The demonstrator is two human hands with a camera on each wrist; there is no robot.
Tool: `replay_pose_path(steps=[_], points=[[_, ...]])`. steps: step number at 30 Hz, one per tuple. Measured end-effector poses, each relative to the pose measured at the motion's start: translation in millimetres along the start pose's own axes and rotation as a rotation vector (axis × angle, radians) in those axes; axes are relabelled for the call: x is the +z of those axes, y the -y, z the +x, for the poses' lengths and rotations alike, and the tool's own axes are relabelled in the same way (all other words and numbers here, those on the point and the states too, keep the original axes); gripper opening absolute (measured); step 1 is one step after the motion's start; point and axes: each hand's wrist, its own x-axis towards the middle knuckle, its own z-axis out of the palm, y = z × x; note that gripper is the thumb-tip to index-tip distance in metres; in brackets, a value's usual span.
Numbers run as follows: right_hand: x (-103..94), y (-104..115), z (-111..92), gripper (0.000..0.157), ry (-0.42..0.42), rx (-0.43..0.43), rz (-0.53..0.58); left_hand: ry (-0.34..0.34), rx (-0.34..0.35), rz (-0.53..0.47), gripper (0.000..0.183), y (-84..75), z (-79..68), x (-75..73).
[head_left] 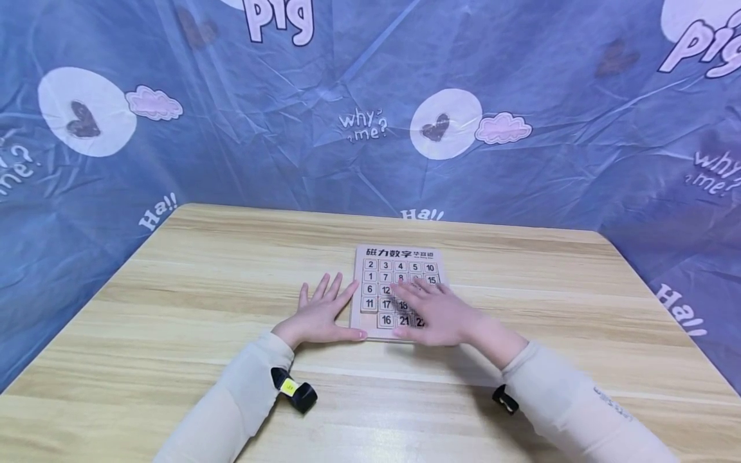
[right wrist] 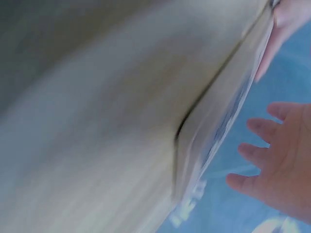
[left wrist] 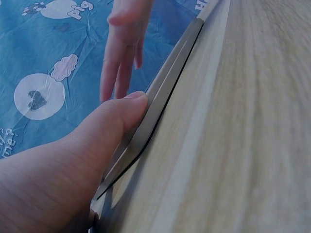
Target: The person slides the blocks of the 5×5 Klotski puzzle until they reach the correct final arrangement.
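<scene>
A flat sliding number puzzle (head_left: 399, 249) with printed characters along its top lies on the table, its numbered tiles in rows. A bare slot shows at its lower left corner. My left hand (head_left: 320, 316) is spread at the puzzle's left side, thumb (left wrist: 127, 108) resting on the near left edge and fingers fanned along the table. Over the lower right part of the puzzle hovers my right hand (head_left: 439, 314), fingers extended and holding nothing; it hides several tiles. In the right wrist view the right fingers (right wrist: 255, 154) are straight and apart from the puzzle's side.
The wooden table (head_left: 231, 270) extends around the puzzle on all sides. Behind it hangs a blue printed cloth (head_left: 278, 141), reaching down both side edges. A black strap device (head_left: 295, 391) sits on the left wrist, another (head_left: 505, 400) on the right.
</scene>
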Motion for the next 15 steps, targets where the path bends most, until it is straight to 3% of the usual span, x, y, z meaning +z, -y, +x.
replay_pose_path(steps=[7,15], points=[[-5.4,-33.9,-13.9,0.078,-0.045,0.127,0.046,0.008,-0.004,-0.003,0.098,-0.6,-0.6,-0.2],[-5.0,-36.5,-44.3,0.076,-0.047,0.094,0.028,-0.001,0.002,-0.001,0.098,-1.5,-0.7,-1.6]])
